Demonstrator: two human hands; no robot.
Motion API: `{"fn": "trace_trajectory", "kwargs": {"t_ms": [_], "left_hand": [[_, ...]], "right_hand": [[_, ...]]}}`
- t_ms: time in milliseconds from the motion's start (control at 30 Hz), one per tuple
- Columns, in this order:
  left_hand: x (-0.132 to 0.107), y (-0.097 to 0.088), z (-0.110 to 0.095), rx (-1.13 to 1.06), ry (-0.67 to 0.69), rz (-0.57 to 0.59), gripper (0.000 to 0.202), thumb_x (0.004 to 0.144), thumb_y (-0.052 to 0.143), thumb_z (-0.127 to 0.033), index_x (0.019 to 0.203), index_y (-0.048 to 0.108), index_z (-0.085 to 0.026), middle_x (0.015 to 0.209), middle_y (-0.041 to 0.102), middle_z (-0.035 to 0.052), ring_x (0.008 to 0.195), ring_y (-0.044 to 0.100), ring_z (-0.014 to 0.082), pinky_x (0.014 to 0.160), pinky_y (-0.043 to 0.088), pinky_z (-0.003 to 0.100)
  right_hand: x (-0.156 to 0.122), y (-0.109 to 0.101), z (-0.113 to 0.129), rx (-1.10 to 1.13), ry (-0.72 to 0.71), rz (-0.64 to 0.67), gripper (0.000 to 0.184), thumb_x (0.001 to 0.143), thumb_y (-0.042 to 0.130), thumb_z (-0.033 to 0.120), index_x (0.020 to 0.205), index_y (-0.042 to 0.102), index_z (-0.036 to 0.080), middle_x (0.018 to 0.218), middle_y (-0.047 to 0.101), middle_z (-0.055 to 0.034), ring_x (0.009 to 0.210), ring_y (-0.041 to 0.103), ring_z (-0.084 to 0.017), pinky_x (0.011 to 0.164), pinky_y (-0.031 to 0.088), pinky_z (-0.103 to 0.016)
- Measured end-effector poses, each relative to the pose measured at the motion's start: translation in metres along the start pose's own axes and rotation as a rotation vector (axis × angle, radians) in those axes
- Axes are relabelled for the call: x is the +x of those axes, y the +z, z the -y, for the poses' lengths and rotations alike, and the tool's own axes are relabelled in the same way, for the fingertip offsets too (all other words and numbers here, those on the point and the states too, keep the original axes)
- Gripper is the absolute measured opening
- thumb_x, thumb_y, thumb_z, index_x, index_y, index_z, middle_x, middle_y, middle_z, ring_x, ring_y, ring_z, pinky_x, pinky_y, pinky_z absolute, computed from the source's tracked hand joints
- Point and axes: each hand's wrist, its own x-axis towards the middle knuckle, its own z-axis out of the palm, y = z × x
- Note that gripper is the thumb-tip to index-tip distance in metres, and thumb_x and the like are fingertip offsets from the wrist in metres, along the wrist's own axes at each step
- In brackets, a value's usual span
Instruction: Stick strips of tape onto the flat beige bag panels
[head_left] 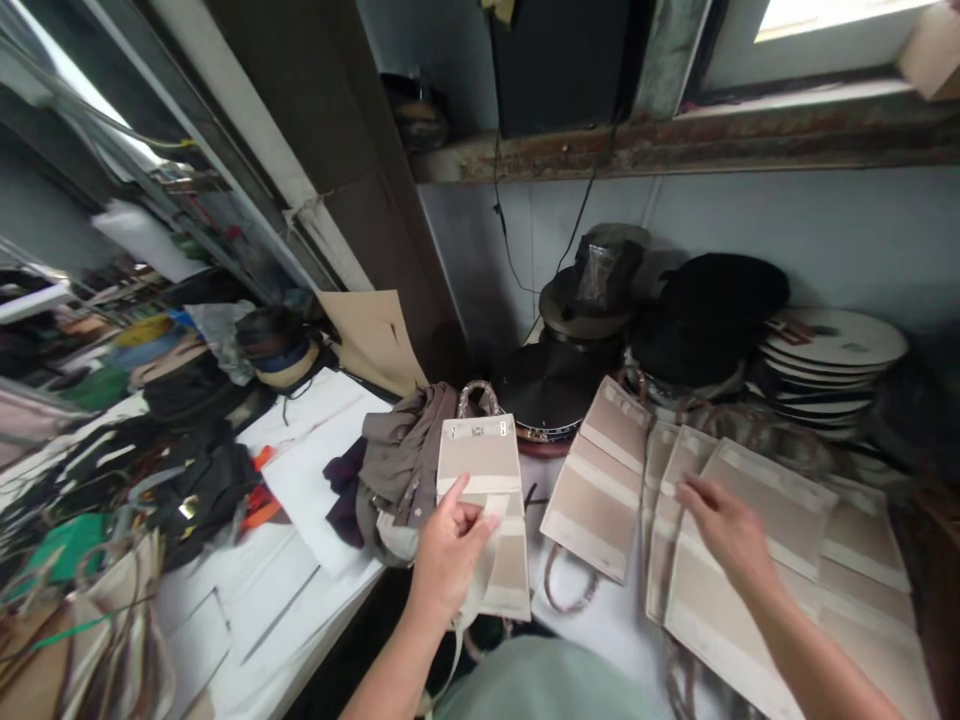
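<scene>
My left hand (448, 555) is closed, with thumb and fingers pinching a cream strip (491, 520) that hangs down toward my lap. Behind that strip lies a beige bag panel (480, 455) with small metal fittings near its top and a wrapped handle (478, 398). My right hand (724, 525) is over a row of overlapping beige panels (772, 500) with pale bands across them. Its fingertips are drawn together by the edge of one panel; whether they grip it is hidden. Between my hands lies another beige panel (600, 480) with a looped handle (570, 590) below.
Grey-brown cloth (409, 455) is heaped left of the near panel. Along the wall stand a black reel (544, 390), dark rolls (705, 310) and stacked white-sided reels (836, 340). At far left a white table (285, 580) bears black pieces and several bags (112, 620).
</scene>
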Motion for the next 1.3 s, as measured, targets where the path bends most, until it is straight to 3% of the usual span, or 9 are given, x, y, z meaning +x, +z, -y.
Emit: {"fn": "trace_trajectory", "kwargs": {"t_ms": [67,200,300,400,567,767,1000,1100,1300], "left_hand": [[-0.005,0.006,0.003,0.101,0.032,-0.013,0.084,0.077,0.080,-0.042,0.150,0.051,-0.013,0.075,0.065,-0.0017,0.070,0.060,0.0152,0.071,0.047,0.027],[-0.014,0.019,0.001,0.284,0.092,-0.017,0.063,0.079,0.077,-0.040,0.138,0.066,-0.020,0.075,0.062,-0.0026,0.069,0.058,0.0162,0.074,0.047,0.028],[-0.018,0.023,-0.005,0.391,0.131,0.020,0.047,0.081,0.075,-0.038,0.125,0.074,-0.024,0.069,0.061,-0.0033,0.066,0.056,0.0165,0.069,0.046,0.028],[-0.015,0.021,-0.005,0.468,0.194,0.046,0.027,0.084,0.073,-0.037,0.106,0.080,-0.024,0.069,0.064,-0.0016,0.064,0.056,0.0167,0.065,0.043,0.027],[-0.002,0.012,0.007,0.624,0.304,0.077,0.013,0.088,0.069,-0.031,0.081,0.076,-0.024,0.076,0.069,0.0016,0.067,0.059,0.0168,0.064,0.038,0.027],[0.023,-0.006,0.020,0.910,0.485,0.101,0.010,0.091,0.069,-0.023,0.082,0.073,-0.024,0.082,0.071,0.0034,0.077,0.065,0.0189,0.070,0.041,0.030],[0.051,-0.023,0.028,0.957,0.627,0.167,0.025,0.100,0.056,-0.024,0.082,0.074,-0.024,0.079,0.068,0.0067,0.077,0.063,0.0208,0.071,0.043,0.033],[0.060,-0.023,0.037,0.726,0.557,0.200,0.023,0.100,0.057,-0.028,0.085,0.075,-0.026,0.081,0.070,0.0067,0.080,0.065,0.0213,0.075,0.045,0.033],[0.089,-0.028,0.076,0.162,0.153,-0.052,0.017,0.089,0.067,-0.032,0.077,0.071,-0.021,0.083,0.067,0.0034,0.078,0.063,0.0176,0.072,0.047,0.027]], "right_hand": [[-0.027,0.025,0.054,0.223,-0.167,0.255,0.041,0.081,0.066,0.059,0.108,0.076,0.029,0.111,0.076,-0.0121,0.105,0.072,-0.036,0.097,0.057,-0.053],[-0.069,0.068,0.139,0.417,-0.405,0.713,0.038,0.087,0.068,0.048,0.117,0.074,0.026,0.102,0.077,-0.0058,0.087,0.071,-0.025,0.079,0.058,-0.037],[-0.078,0.084,0.168,0.367,-0.562,0.823,0.023,0.086,0.069,0.032,0.106,0.077,0.023,0.094,0.076,-0.0033,0.081,0.068,-0.020,0.071,0.052,-0.029],[-0.075,0.087,0.177,0.242,-0.723,0.805,0.014,0.086,0.065,0.021,0.088,0.078,0.023,0.086,0.075,-0.0024,0.080,0.067,-0.018,0.073,0.048,-0.026],[-0.067,0.093,0.181,-0.047,-0.827,0.779,0.019,0.084,0.063,0.015,0.089,0.078,0.025,0.086,0.076,-0.0017,0.077,0.067,-0.017,0.070,0.045,-0.024],[-0.065,0.118,0.192,-0.255,-0.907,0.754,0.021,0.084,0.060,0.014,0.081,0.077,0.025,0.080,0.075,-0.0015,0.073,0.066,-0.017,0.066,0.039,-0.025],[-0.039,0.161,0.196,-0.293,-0.803,0.621,0.016,0.077,0.058,0.017,0.075,0.072,0.023,0.077,0.072,-0.0023,0.070,0.062,-0.017,0.063,0.037,-0.027],[-0.004,0.185,0.193,-0.152,-0.611,0.551,0.020,0.083,0.055,0.028,0.076,0.073,0.021,0.076,0.070,-0.0025,0.070,0.062,-0.018,0.065,0.041,-0.027],[0.044,0.232,0.200,-0.127,-0.443,0.467,0.026,0.082,0.060,0.038,0.081,0.078,0.019,0.085,0.074,-0.0042,0.075,0.064,-0.019,0.069,0.043,-0.027]]}}
